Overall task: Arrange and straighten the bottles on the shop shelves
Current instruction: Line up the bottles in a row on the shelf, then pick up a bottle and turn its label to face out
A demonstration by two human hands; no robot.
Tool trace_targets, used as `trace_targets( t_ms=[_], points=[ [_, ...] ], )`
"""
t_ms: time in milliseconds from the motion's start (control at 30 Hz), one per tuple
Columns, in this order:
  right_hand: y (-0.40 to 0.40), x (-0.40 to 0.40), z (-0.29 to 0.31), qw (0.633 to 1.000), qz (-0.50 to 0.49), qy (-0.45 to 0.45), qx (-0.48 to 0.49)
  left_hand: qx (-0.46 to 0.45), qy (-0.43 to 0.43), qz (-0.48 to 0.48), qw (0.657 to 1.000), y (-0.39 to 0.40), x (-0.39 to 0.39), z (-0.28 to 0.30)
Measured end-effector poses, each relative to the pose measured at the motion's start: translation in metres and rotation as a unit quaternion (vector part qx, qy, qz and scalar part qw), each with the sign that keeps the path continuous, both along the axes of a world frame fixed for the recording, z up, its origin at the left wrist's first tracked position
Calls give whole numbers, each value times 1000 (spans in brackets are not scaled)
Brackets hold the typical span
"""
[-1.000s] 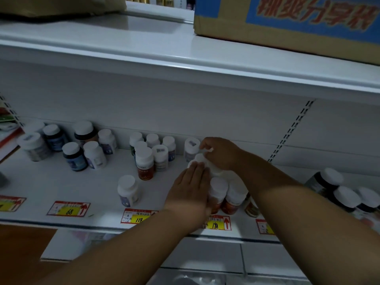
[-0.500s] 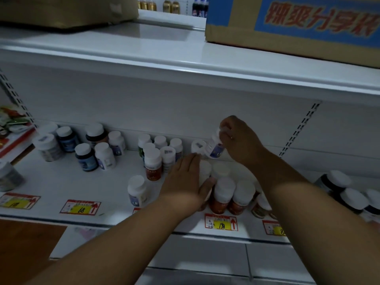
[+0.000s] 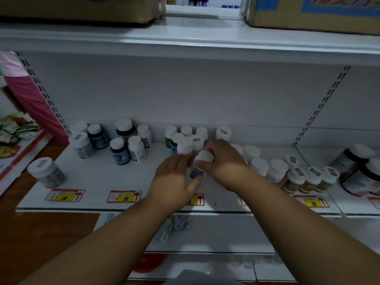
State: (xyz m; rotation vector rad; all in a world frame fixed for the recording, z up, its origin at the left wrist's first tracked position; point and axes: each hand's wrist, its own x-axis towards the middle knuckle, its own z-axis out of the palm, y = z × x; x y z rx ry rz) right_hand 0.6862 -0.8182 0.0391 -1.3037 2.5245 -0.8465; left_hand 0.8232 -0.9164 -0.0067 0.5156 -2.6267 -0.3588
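Observation:
Small white-capped bottles stand in loose clusters on the white shelf (image 3: 98,179). My right hand (image 3: 224,163) grips a white-capped bottle with a blue label (image 3: 202,159) near the shelf's middle, fingers curled round its cap. My left hand (image 3: 174,179) lies against the same bottle from the left, with the thumb under its blue label and the fingers fairly straight. Behind the hands stands a tight cluster of white-capped bottles (image 3: 185,140). To the right sit more white-capped bottles (image 3: 275,169); part of that group is hidden by my right wrist.
A lone bottle (image 3: 46,171) stands near the shelf's front left. Dark-bodied bottles (image 3: 119,150) are grouped at the back left, large dark jars (image 3: 357,171) at the far right. Yellow price tags (image 3: 124,196) line the front edge. Cardboard boxes (image 3: 312,13) rest on the shelf above.
My right hand has come down and forward from the back of the shelf with the blue-labelled bottle. My left hand has moved onto that bottle. The view has shifted, showing more of the shelf.

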Motion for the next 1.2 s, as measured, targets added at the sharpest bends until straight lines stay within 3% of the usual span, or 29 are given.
trace_targets(
  t_ms=[267, 633, 767, 933, 1000, 1067, 1200],
  points=[
    [-24, 15, -28, 990, -7, 8, 143, -84, -133, -14, 987, -26, 9, -15],
    [-39, 17, -39, 992, 5, -3, 128, -90, -156, -14, 983, -39, 11, -19],
    [-33, 9, -33, 993, 55, 7, 108, -72, -146, -13, 987, -43, 7, -20],
    [-42, -48, 0, 995, 36, 88, 23, -71, -82, 17, 994, -42, -2, -9],
    [-47, -81, 12, 992, 1, 108, 60, -83, -51, 25, 995, -37, -8, -3],
    [-52, -108, 16, 983, -26, 94, 155, -83, -28, 24, 996, -29, -15, 4],
    [-65, -135, 7, 947, 17, 118, 297, -75, -17, 22, 997, -18, -34, 13]
  ],
)
